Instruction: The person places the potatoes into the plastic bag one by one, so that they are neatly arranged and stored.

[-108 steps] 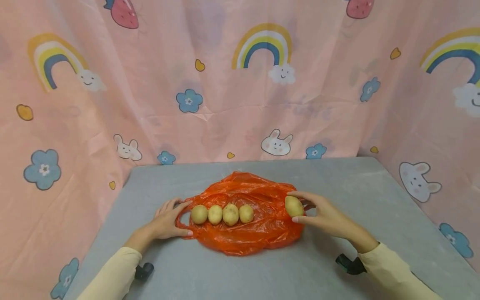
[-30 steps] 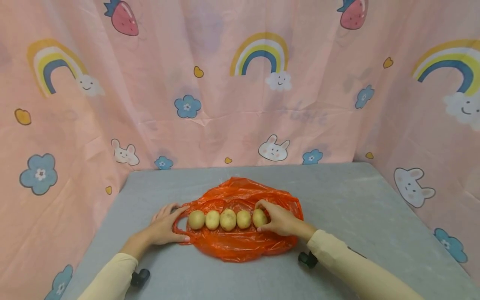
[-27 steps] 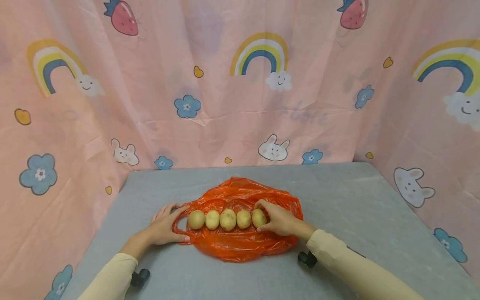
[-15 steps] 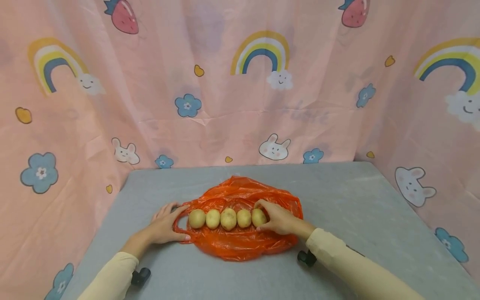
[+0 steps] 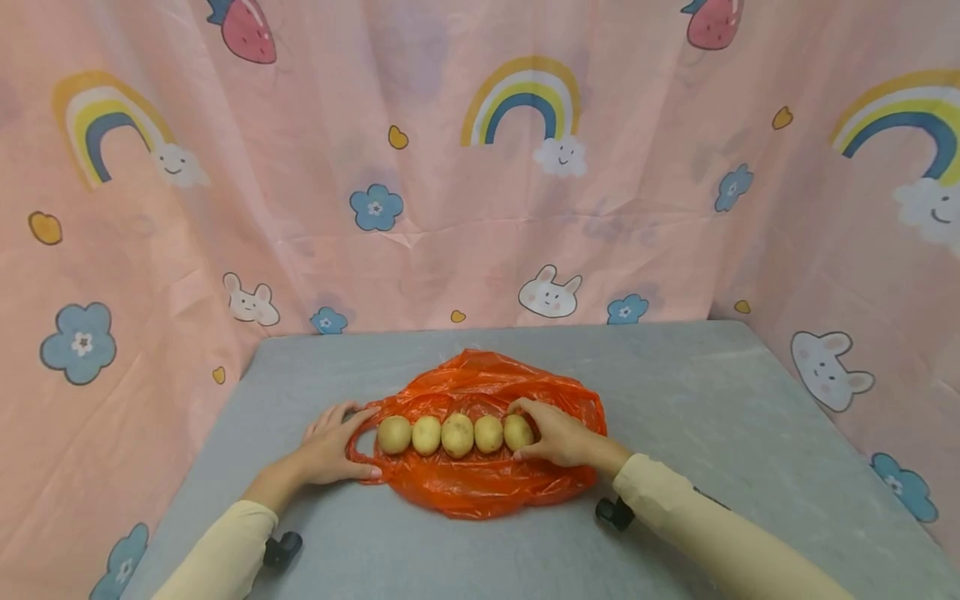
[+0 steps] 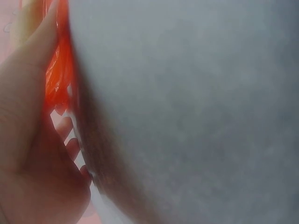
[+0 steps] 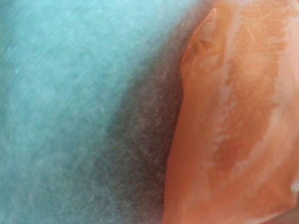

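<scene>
A red plastic bag (image 5: 480, 492) lies flat and wrinkled on the table, with several potatoes (image 5: 457, 435) in a side-by-side row on it. My right hand (image 5: 561, 435) reaches over the bag's right part, thumb and fingers round the rightmost potato (image 5: 517, 432). At the left end, my left hand (image 5: 328, 448) rests with thumb and fingers spread, touching the bag's handle loop beside the leftmost potato (image 5: 394, 435). The left wrist view shows the thumb against the red plastic (image 6: 58, 77). Only bag and table appear in the right wrist view; the right hand is hidden there.
The grey table (image 5: 675, 375) extends around the bag on all sides. Behind and at both sides hangs a pink curtain (image 5: 450, 275) printed with rainbows, flowers and rabbits. Dark wrist devices (image 5: 615, 513) sit under both forearms.
Since the oldest frame, my right hand has brought a potato leftward from the bag's right edge to the end of the row. Over the last second both hands stay nearly still.
</scene>
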